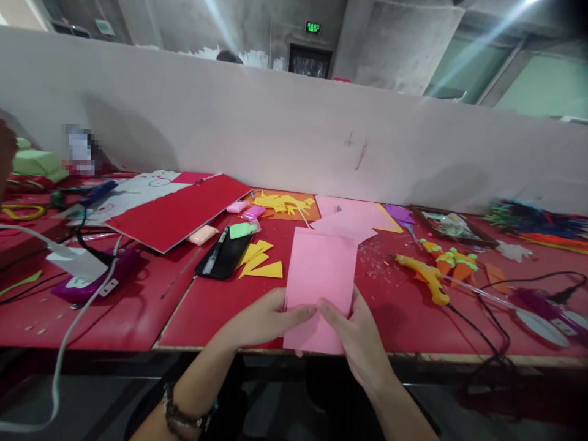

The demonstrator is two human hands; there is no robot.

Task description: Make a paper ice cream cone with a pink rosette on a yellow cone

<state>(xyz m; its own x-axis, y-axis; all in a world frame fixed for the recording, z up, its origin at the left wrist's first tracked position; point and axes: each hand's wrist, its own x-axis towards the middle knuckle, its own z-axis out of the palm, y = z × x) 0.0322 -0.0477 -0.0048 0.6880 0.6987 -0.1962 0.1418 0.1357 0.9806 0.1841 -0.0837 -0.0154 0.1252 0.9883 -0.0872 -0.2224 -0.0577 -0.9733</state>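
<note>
**Both hands pinch the pink sheet**

I see my left hand (pixel 264 318) and right hand (pixel 356 334) each pinching the lower half of the pink sheet (pixel 319 275). The thumbs press on top and nearly meet, and the other fingers are tucked beneath. The sheet hangs over the near edge of the red table (pixel 206 312). Yellow paper pieces (pixel 260 260) lie near its left, and a glue gun (pixel 425 275) lies well to its right, with bare table on both sides. Both forearms angle inward from below.
</note>
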